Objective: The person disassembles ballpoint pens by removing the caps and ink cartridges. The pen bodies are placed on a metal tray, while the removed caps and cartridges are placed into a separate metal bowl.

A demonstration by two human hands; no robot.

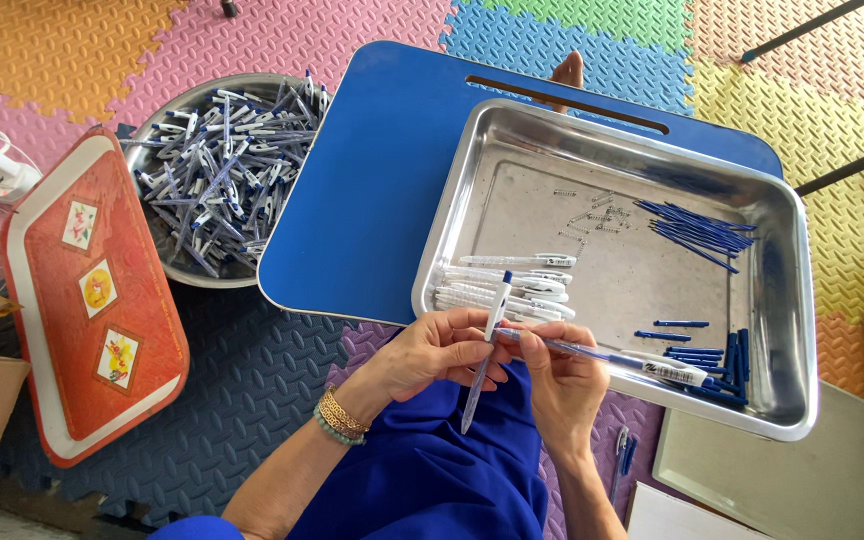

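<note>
My left hand (432, 352) holds a white pen barrel with a blue tip (493, 310), tilted nearly upright in front of my lap. My right hand (560, 378) pinches a thin blue refill (570, 348) that runs sideways to a second white barrel (674, 373) lying over the steel tray's near rim. The steel tray (780, 300) holds a row of white pen barrels (502, 290) at its near left, a bundle of blue refills (697, 228) at the far right, small springs (592, 215) in the middle and blue caps (712, 355) near the right.
The tray rests on a blue lap table (362, 180). A round metal bowl (222, 170) full of finished blue-and-white pens sits to its left, beside a red tray (92, 300). Coloured foam mats cover the floor. Two pens (622, 455) lie by my right knee.
</note>
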